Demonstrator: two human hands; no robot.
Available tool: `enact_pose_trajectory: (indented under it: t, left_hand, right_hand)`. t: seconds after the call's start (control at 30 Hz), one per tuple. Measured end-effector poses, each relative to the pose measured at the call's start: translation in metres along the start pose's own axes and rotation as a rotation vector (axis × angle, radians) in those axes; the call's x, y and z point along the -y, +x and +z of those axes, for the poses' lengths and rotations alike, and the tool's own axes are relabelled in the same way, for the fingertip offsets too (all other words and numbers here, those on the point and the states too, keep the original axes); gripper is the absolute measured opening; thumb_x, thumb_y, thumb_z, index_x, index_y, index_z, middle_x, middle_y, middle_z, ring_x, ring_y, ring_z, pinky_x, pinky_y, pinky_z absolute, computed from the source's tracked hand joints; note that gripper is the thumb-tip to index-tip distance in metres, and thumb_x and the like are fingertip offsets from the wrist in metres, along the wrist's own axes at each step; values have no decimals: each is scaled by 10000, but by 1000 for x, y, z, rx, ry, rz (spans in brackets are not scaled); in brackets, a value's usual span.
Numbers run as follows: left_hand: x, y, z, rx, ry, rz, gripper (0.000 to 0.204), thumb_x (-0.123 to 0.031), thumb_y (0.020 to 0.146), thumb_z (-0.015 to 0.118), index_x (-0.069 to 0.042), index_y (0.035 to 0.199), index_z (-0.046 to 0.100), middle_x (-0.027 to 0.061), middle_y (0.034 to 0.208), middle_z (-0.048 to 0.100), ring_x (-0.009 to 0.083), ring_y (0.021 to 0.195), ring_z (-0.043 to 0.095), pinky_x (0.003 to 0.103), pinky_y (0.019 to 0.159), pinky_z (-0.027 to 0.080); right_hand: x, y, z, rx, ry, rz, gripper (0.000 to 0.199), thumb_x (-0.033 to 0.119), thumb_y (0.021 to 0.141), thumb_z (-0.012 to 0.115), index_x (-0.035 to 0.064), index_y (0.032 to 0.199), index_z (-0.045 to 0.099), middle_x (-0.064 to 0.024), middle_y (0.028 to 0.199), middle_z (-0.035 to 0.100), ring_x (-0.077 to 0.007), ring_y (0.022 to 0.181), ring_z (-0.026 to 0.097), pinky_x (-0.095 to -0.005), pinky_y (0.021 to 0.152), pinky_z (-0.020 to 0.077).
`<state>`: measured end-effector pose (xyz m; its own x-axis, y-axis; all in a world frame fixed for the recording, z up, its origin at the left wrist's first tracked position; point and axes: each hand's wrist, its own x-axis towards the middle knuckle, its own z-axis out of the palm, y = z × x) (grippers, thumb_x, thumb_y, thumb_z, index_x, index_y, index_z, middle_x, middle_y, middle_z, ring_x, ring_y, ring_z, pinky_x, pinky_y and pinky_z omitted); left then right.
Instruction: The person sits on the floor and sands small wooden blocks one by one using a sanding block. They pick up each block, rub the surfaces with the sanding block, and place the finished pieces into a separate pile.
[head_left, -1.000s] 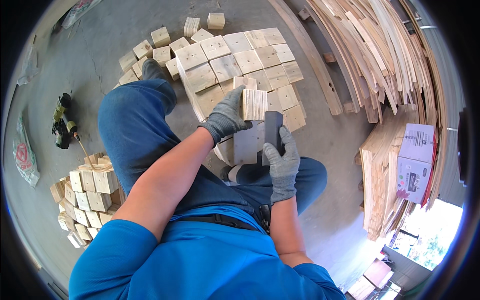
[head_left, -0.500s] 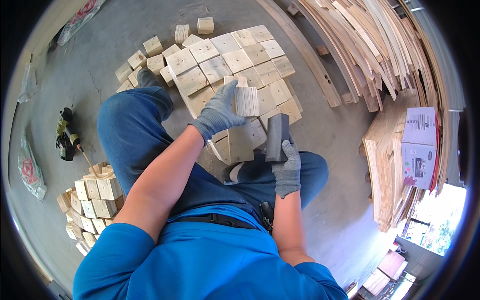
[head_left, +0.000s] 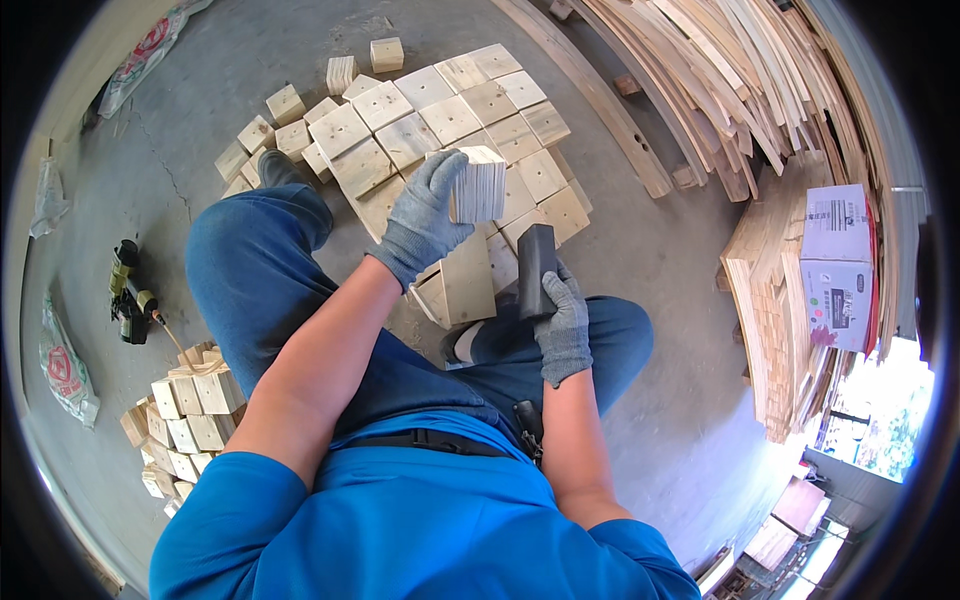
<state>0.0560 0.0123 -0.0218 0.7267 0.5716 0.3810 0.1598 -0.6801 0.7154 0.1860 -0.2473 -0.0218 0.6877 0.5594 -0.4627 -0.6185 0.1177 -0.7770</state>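
Note:
My left hand (head_left: pixel 424 215), in a grey knit glove, grips a small wooden block (head_left: pixel 478 192) from its left side. Fine lines run down the block's near face. My gloved right hand (head_left: pixel 566 328) is wrapped around a dark grey rectangular bar (head_left: pixel 536 268), held a little apart from the block. Below both hands spreads a stack of square wooden blocks (head_left: pixel 449 119), many with a small dark spot on the top face. One pale block (head_left: pixel 467 283) leans tilted at the stack's near edge, by my bent legs.
Loose blocks (head_left: pixel 286 104) lie beside my left foot. A cordless power tool (head_left: pixel 128 290) and a smaller block pile (head_left: pixel 195 400) are at left. Long planks (head_left: pixel 690 90) fill the far right, beside stacked timber (head_left: pixel 775 300) and a cardboard box (head_left: pixel 838 265).
My left hand has lifted the wooden block slightly and turned it, so more of its top shows. The dark bar in my right hand has shifted left. The whole view has moved a little.

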Motion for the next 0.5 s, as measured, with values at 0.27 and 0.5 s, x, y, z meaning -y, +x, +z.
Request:
enact_pose_trajectory:
  t: [0.27,0.5]
  left_hand:
    - [-11,-22,-6,77,27,94,905,-278,623,999,-97,1398,570,190,1434,581,422,1323,597,488,1137,515]
    - [-17,-41,-9,185,32,35,787,-192,703,921,-75,1403,579,189,1447,576,414,1349,566,463,1150,502]
  right_hand:
    - [-3,6,8,-56,-59,14,522,53,1010,676,-64,1500,537,-174,1307,693,-264,1092,714,-387,944,609]
    - [-2,8,20,-2,-89,33,521,62,1009,684,-67,1496,550,-167,1289,708,-240,1059,724,-361,929,603]
